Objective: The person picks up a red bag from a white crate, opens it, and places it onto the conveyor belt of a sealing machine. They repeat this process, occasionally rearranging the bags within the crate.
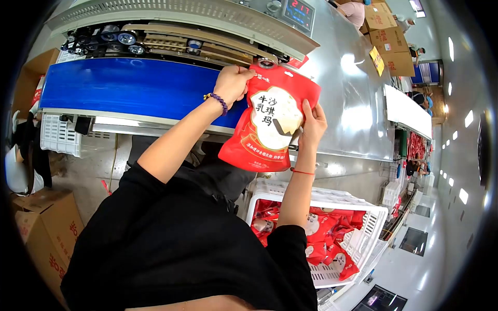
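Observation:
A red snack bag [274, 122] with a white label panel and dark printed characters is held up between my two hands, its top edge beside the sealing machine's rollers. My left hand [233, 85], with a purple bead bracelet at the wrist, pinches the bag's upper left corner. On the other side, my right hand [313, 124] grips the right edge, thumb on the front and the other fingers partly hidden behind. Just left of the bag runs the blue conveyor belt [129, 88] of the band sealer [171, 18].
Below my right arm, a white plastic crate [371, 228] holds several red bags [324, 233]. A metal table [358, 98] extends to the right of the sealer. Cardboard boxes stand at lower left [49, 223] and upper right [389, 39]. Other people are in the background.

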`<state>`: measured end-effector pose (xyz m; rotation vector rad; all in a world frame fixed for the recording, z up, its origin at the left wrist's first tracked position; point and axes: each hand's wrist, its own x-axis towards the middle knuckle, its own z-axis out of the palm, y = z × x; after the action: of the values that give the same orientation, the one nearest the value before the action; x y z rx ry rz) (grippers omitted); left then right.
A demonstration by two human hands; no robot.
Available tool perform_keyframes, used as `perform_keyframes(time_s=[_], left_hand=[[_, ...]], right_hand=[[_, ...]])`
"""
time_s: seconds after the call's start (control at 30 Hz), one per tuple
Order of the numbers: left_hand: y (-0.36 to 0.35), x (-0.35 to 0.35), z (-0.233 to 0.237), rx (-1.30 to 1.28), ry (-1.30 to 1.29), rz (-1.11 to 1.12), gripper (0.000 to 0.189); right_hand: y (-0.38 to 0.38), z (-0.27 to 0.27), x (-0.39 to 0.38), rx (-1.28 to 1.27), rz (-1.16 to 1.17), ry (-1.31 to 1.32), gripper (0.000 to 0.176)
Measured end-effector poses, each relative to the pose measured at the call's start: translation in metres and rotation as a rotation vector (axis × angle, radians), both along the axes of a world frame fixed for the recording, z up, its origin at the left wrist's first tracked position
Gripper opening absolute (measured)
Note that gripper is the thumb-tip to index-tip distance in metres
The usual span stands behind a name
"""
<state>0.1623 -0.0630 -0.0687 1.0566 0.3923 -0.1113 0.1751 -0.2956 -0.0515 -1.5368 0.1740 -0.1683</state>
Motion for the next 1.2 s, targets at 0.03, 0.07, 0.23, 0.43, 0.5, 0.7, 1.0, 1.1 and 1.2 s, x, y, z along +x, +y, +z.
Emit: perform_keyframes(time_s=[0.03,0.07,0.23,0.43,0.5,0.7,1.0,1.1,1.2], left_hand=[[0.004,-0.004,0.000,0.030,-0.010,0.016,0.021],[0.010,-0.008,0.000,0.054,-0.020,0.028,0.023],[0.069,-0.043,0.020,0.656,-0.047,-0.050,0.038],[0.088,-0.125,0.068,1.040,-0.441,0.112,0.026],[0.076,-0.146,0.089,1.003,-0.567,-0.004,0.017],[0.026,-0.175,0.108,0.797,-0.900,-0.508,0.004],[-0.042,-0.165,0.100,0.604,-0.896,-0.809,0.007],[-0.047,-0.164,0.098,0.640,-0.874,-0.831,0.007],[-0.038,-0.160,0.094,0.750,-0.793,-0.864,0.008]], right_hand=[[0.001,-0.002,0.001,0.010,-0.002,-0.003,0.025],[0.004,0.000,0.002,-0.006,0.019,0.042,0.025],[0.040,0.006,0.005,-0.115,0.100,0.176,0.028],[0.069,0.015,0.002,-0.263,0.250,0.225,0.035],[0.062,0.028,-0.020,-0.279,0.221,0.181,0.029],[-0.056,0.031,-0.157,-0.338,-0.375,0.098,0.024],[-0.152,-0.094,-0.366,-0.850,-0.449,0.577,0.046],[-0.178,-0.136,-0.342,-0.812,-0.655,0.904,0.076],[-0.257,-0.264,-0.342,-1.085,-0.666,0.459,0.063]])
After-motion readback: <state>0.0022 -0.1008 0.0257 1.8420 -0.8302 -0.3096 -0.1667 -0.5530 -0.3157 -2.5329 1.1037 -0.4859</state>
